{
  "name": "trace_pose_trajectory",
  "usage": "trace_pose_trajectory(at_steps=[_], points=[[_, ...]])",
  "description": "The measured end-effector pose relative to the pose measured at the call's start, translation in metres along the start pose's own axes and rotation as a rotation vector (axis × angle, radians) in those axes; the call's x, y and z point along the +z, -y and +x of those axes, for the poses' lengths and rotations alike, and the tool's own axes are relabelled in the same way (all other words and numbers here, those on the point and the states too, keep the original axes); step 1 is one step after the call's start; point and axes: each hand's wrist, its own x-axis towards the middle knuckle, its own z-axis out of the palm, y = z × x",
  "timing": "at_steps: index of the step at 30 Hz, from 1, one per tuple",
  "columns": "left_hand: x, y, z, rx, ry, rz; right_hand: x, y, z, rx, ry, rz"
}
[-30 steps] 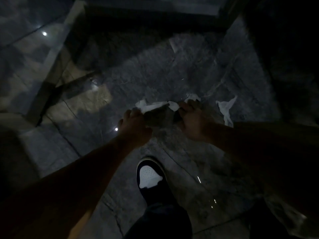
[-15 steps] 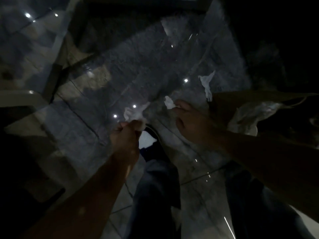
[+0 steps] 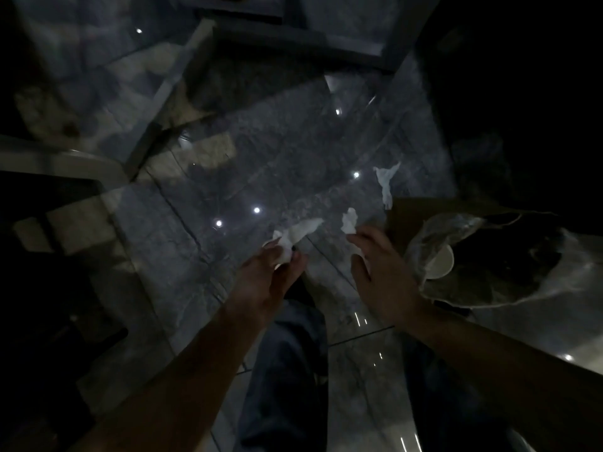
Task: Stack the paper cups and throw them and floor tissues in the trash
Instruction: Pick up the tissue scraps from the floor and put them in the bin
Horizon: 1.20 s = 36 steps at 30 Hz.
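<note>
The scene is very dark. My left hand [image 3: 272,272] is closed on a crumpled white tissue [image 3: 295,234] held above the glossy grey floor. My right hand [image 3: 378,272] is spread with its fingers apart and nothing in it, just below a small white tissue [image 3: 349,221] lying on the floor. A longer white tissue [image 3: 386,182] lies farther off, by the top edge of the trash bin. The trash bin [image 3: 411,216] stands at the right with a clear plastic liner [image 3: 437,236], and a paper cup [image 3: 440,264] shows inside it.
The polished marble floor [image 3: 277,158] reflects ceiling lights. A pale furniture edge [image 3: 65,161] sits at the left, and a dark frame [image 3: 293,44] runs across the top. My jeans-clad legs [image 3: 287,370] are below the hands. The right side is black.
The view shifted so the trash bin and its liner came fully into sight at the right. Both hands had gripped one tissue; now my left hand holds it and my right hand has opened.
</note>
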Motion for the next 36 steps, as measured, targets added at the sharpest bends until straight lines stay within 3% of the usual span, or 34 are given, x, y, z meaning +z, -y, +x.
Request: trace_pose_trajectory(at_steps=[5,17,36], points=[[0.008,-0.009,-0.014,-0.024,0.118,-0.007,-0.012,0.005,-0.003,0.026,-0.091,0.041],[0.016,-0.003,-0.016,0.064,0.049,-0.185,-0.032,0.002,-0.007,0.027,-0.076,0.151],[0.021,0.008,-0.014,0.079,0.125,0.122,-0.049,-0.007,-0.007,0.067,-0.067,0.135]])
